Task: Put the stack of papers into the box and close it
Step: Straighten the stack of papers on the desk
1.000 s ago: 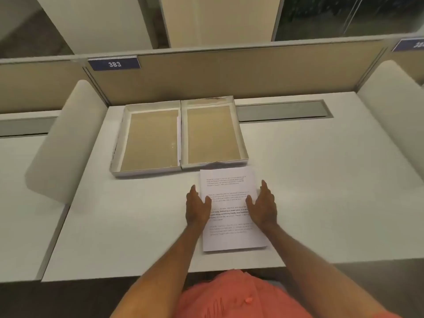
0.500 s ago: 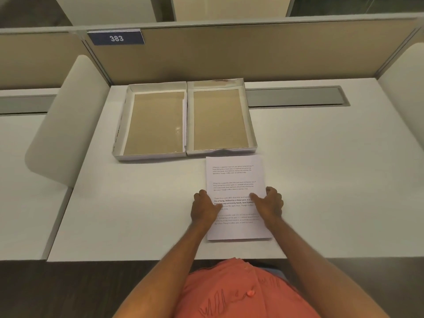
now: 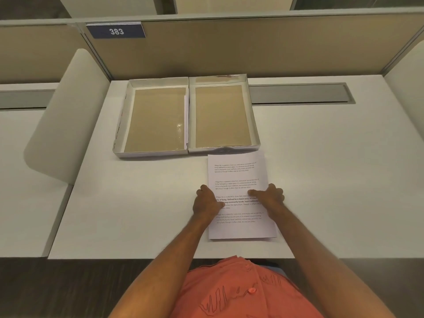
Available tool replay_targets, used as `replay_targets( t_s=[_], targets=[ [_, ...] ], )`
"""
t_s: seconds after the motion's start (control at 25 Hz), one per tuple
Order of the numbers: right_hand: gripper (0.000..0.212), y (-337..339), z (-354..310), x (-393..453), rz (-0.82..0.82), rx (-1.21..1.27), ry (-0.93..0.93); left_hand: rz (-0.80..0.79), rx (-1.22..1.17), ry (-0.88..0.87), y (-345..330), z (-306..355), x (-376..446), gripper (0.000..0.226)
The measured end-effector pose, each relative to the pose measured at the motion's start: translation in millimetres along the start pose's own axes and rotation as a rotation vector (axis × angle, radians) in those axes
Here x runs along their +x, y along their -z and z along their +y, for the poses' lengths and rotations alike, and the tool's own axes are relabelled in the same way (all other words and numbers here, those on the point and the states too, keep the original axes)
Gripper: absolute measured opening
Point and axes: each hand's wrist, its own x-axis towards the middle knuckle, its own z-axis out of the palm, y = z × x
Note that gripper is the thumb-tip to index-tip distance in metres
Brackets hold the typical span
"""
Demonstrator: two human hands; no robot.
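White desk (image 3: 137, 203): my left hand (image 3: 206, 203) and right hand (image 3: 268, 198) pinch the paper stack (image 3: 238, 175) sides, long axis pointing at the open box (image 3: 224, 150) just ahead.

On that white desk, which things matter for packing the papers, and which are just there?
Job: white printed paper stack; open white cardboard box, brown inside; left hand; right hand.
Just there: blue "383" sign; grey cable slot.
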Motion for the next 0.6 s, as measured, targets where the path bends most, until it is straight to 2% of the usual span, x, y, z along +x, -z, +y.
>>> replay_targets(
  t_s=[0.08, 0.16, 0.24, 0.4, 0.6],
  targets=[
    [0.059, 4.6, 2.7, 2.9, -0.058, 0.225, 0.018, 0.001, -0.007, 0.000, -0.4, -1.1, 0.4, 0.075],
    [0.042, 13.9, 2.4, 5.0, -0.184, 0.479, -0.043, -0.002, -0.011, -0.004, -0.2, -2.2, 0.7, 0.075],
    [0.032, 24.0, 1.6, 5.9, -0.245, 0.571, -0.112, -0.002, -0.015, -0.004, -0.5, -3.0, 1.0, 0.074],
    [0.024, 29.2, -8.8, 2.4, -0.299, 0.523, -0.052, 0.000, -0.031, -0.002, -0.9, -4.2, 2.0, 0.074],
    [0.024, 19.5, -6.3, -7.3, -0.155, 0.288, 0.169, 0.007, -0.065, -0.017, -2.2, -7.6, 2.1, 0.074]
  ],
)
